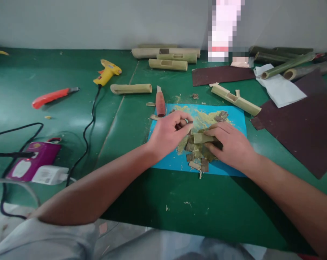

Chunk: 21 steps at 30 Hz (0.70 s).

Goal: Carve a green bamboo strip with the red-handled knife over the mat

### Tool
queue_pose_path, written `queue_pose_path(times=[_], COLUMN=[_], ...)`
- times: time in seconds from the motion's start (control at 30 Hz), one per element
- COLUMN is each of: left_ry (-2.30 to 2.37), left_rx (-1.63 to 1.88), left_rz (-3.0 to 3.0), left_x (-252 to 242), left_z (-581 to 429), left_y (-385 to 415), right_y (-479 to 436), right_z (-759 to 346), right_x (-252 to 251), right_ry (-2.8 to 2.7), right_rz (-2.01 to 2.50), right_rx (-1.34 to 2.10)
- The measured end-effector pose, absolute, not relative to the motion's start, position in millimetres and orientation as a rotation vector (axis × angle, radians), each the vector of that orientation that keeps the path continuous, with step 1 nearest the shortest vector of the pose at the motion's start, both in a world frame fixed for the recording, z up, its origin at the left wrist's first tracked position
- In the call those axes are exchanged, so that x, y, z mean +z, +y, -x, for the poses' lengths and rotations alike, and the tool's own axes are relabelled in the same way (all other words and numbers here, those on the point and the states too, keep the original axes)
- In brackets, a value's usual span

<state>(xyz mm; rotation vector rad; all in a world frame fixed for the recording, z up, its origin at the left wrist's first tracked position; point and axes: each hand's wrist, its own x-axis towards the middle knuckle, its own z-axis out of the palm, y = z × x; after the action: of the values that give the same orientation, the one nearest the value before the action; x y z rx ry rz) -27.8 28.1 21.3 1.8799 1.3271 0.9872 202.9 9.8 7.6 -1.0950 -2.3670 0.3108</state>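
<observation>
Across the whole view stretches a green table (152,202), seen from the wearer's head. On its right side lies a large, dark brown sheet (301,126); in the middle is a smaller blue sheet (238,117), strewn with shavings. Over this sheet are the person's two bare hands, the left hand (167,131) and the right hand (231,144), near each other but apart, neither of them spread. At the far left sits a purple power strip (47,153) with cords. Several pale bamboo tubes (167,65) lie along the back, some with windows cut in them, and a notched tube (244,103) slants just beyond the blue sheet's right half. To the left are an orange-red cutter (51,98) and a yellow glue gun (108,74); a red-handled knife (160,103) lies just beyond the left hand, blade pointing away. The right hand pinches a short, pale green bamboo piece (200,138) between thumb and fingers, above small brown scraps (204,165). Smallest is a dark bit (190,122), pinched between the left thumb and curled fingers and mostly hidden.
</observation>
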Motion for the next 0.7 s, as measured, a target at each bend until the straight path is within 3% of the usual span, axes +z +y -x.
queue_pose_path(times=[0.7], left_ry=[1.465], left_rx=[1.048], left_rz=[-1.940], left_x=[36.7], left_z=[43.2], left_y=[-1.9], right_y=[5.9], right_z=[-202.8], right_x=[8.9], right_ry=[-2.408], right_rz=[0.930], right_rx=[0.208])
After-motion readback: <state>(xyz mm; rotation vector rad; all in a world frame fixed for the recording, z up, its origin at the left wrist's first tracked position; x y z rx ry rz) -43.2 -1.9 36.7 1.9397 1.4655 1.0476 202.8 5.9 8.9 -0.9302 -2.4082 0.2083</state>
